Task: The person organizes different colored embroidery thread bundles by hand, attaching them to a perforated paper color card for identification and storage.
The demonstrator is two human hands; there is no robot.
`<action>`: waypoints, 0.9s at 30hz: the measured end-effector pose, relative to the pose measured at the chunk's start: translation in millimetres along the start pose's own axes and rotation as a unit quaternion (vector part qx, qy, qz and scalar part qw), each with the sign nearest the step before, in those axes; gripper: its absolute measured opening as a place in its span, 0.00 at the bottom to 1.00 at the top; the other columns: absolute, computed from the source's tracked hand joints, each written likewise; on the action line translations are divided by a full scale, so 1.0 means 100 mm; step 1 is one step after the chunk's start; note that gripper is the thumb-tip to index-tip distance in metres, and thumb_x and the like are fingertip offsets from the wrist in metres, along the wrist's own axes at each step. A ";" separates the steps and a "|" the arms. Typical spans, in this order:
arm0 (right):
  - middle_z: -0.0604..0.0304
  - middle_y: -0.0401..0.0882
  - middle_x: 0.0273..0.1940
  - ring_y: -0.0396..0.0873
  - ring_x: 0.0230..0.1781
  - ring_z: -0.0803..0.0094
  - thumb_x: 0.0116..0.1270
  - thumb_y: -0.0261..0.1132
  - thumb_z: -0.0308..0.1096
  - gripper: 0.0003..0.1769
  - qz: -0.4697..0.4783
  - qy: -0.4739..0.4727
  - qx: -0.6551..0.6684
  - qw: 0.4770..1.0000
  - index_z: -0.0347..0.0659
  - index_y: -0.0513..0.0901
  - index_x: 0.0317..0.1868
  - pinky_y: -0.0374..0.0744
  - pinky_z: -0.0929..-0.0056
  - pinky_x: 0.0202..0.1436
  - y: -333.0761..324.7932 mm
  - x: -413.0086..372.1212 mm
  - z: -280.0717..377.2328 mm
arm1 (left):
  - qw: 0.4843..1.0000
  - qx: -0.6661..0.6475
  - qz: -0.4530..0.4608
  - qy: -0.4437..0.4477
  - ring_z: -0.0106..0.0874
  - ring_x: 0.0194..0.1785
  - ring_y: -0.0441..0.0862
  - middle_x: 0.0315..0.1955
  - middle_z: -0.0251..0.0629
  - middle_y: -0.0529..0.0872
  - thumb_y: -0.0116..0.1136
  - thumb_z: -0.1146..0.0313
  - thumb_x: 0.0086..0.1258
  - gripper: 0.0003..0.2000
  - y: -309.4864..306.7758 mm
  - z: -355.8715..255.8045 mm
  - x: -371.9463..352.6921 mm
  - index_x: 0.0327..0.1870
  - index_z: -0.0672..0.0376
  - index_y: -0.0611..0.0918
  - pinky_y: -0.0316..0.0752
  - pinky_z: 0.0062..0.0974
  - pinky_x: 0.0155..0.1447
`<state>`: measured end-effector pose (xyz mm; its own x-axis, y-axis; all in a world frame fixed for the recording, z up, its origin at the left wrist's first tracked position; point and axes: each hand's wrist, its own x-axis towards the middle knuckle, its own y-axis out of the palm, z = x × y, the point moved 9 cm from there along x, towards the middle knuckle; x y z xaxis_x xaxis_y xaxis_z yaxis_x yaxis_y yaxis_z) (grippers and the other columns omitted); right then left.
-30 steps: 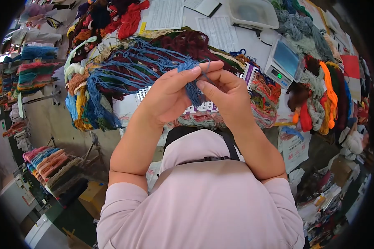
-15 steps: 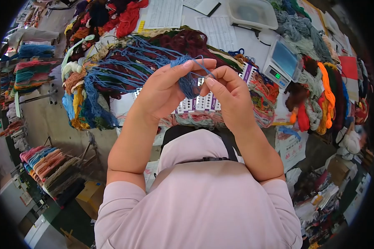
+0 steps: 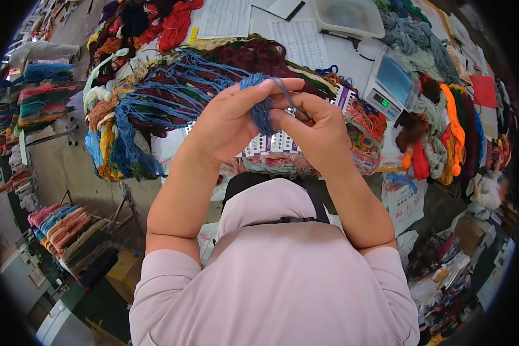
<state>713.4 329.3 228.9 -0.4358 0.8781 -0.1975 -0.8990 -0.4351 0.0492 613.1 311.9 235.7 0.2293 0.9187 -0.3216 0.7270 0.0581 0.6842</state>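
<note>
Change: your right hand point(image 3: 316, 130) has closed in on your left hand point(image 3: 228, 124) since half a second ago. The gap between them is gone, and the fingertips now meet over the blue yarn bundle point(image 3: 263, 115).
Left grip: thumb and fingers are pressed together on the top of the bundle.
Right grip: the fingertips pinch the same bundle, along with a thin strand that runs over it.
Hidden: your hands cover the bundle's sides. You cannot tell where its loose strands end.
Yarn: mid-blue thin strands gathered into a short hank. It hangs between your hands above the colour card point(image 3: 271, 144) on the counter point(image 3: 340, 55). Long strands trail left over the maroon skeins point(image 3: 254, 55).
Nearby: a digital scale point(image 3: 393, 83) stands to the right, well apart.
</note>
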 end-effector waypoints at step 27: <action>0.69 0.78 0.27 0.70 0.25 0.86 0.68 0.61 0.31 0.08 0.064 0.237 0.013 0.969 0.36 0.83 0.40 0.68 0.83 0.29 -2.01 -0.53 -0.65 | 0.941 0.242 -0.054 -0.230 0.13 0.14 0.58 0.13 0.19 0.65 0.58 0.60 0.71 0.12 -1.77 -0.20 -0.08 0.28 0.56 0.79 0.51 0.15 0.16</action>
<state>919.8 356.7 166.1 -0.4805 0.6249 -0.6154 -0.8426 -0.5236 0.1262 469.2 302.0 130.3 0.3123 0.6445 -0.6979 0.9463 -0.1463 0.2883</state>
